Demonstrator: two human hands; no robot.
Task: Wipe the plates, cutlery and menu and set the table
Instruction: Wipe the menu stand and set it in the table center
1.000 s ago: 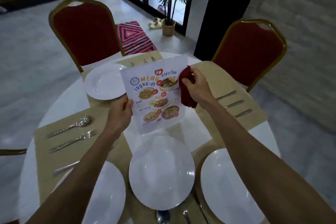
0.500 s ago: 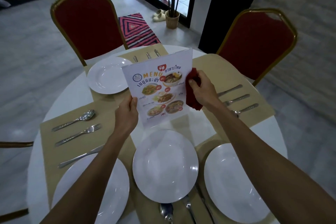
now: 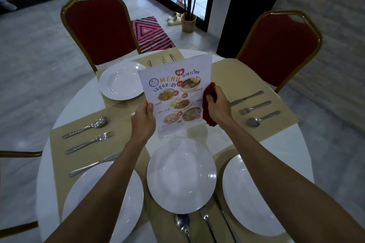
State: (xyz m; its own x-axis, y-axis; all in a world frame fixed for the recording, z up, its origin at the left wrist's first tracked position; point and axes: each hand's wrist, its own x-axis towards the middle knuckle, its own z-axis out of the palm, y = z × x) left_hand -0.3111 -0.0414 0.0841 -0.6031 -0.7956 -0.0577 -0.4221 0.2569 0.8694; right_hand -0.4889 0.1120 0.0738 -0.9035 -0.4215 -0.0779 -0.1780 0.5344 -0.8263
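Holding menu [image 3: 175, 96] upright above round table [image 3: 280, 138]: left hand [image 3: 143, 119] fingers pinch its left edge; right hand [image 3: 218, 104] fingers clamp red cloth [image 3: 208, 104] against its right edge.

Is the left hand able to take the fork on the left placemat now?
Probably not yet: the left hand grips the menu at its lower left edge. Nothing stands between it and the fork, so the way looks free once it lets go.

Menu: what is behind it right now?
Three cutlery handles show above the menu; the rest is hidden. The red cloth, in the right hand, meets its right edge; any part behind is covered.
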